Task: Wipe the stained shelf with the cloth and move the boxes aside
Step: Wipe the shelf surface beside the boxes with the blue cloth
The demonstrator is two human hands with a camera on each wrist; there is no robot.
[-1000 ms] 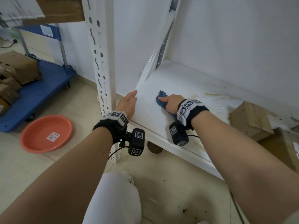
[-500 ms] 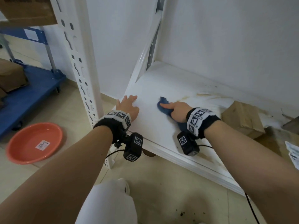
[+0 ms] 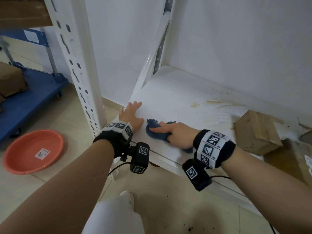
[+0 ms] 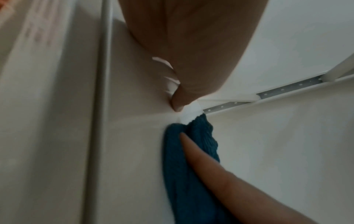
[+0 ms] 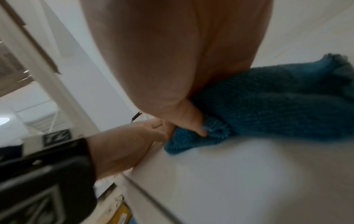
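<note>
Down on the shelf (image 3: 170,92) my right hand (image 3: 179,135) bunches the soft, light cloth (image 3: 152,130) at its middle, forefinger out, while my left hand (image 3: 130,114) lies flat, fingers spread, just beside.

The right hand (image 3: 179,135) has dragged the cloth (image 3: 156,132) toward the left hand (image 3: 130,114).

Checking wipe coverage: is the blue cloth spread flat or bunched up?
Bunched: the blue cloth sits crumpled under the right hand on the shelf.
</note>
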